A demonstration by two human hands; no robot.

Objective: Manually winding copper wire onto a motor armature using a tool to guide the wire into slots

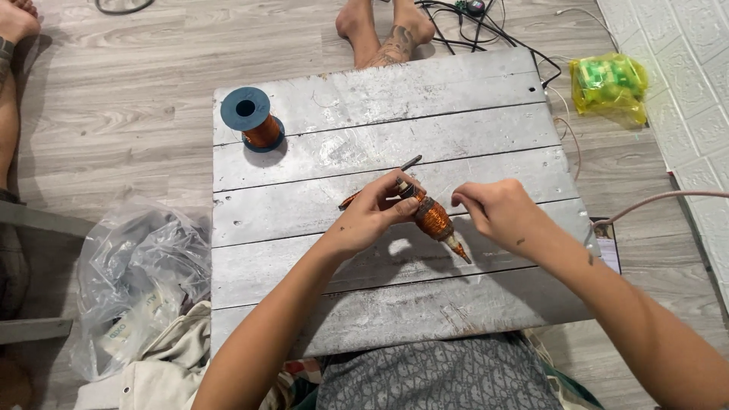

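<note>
Copper-wound armature [433, 218] pinched in left hand [370, 220] grip; right hand [493, 209] pinches wire; spool [254, 120] well apart.

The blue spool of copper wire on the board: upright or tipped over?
Upright. The spool stands on one blue flange on the grey board, its top flange and centre hole facing the camera.

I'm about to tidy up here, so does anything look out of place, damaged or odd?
Nothing looks spilled or broken. The left hand holds a copper-wound rotor, the right hand pinches beside it. The wire spool stands upright on the board. Only clutter: crumpled plastic bags on the floor and cables beyond the board.
</note>
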